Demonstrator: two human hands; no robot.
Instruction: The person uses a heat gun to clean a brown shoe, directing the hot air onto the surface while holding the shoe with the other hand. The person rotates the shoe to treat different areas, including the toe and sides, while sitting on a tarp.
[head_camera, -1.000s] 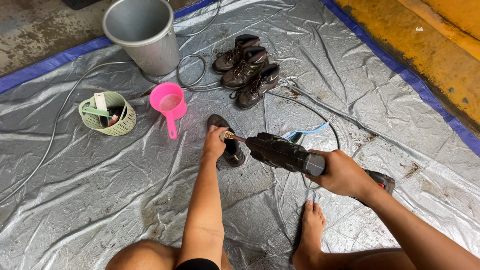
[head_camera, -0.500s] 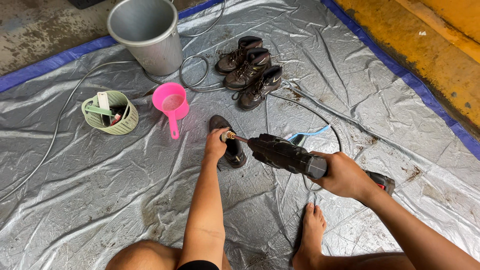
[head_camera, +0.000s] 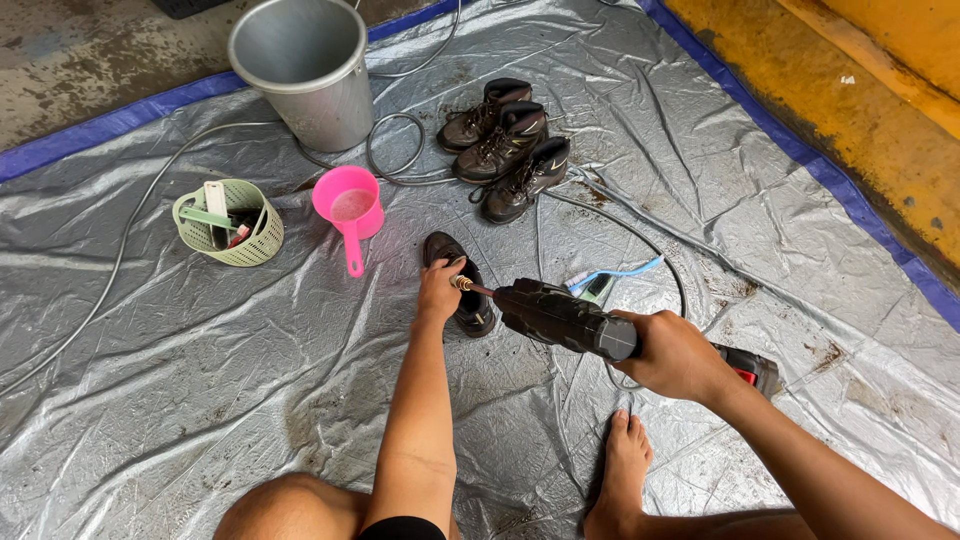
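My left hand (head_camera: 438, 292) grips a dark brown boot (head_camera: 462, 296) lying on the silver tarp (head_camera: 200, 380). In my right hand (head_camera: 672, 352) is a black cordless spray gun (head_camera: 565, 318); its brass nozzle points at the boot, just by my left fingers. Its rear end, black and red, shows behind my wrist. My bare foot (head_camera: 622, 480) and knee rest on the tarp below.
Three more dark boots (head_camera: 505, 148) lie at the back beside a metal bucket (head_camera: 305, 68). A pink scoop (head_camera: 348, 210), a green basket (head_camera: 230, 222) with tools, a blue-handled brush (head_camera: 612, 276) and a grey hose (head_camera: 400, 150) lie around. A yellow kerb (head_camera: 850, 100) runs along the right.
The view has shifted slightly; my hands, the boot and the spray gun keep the same pose.
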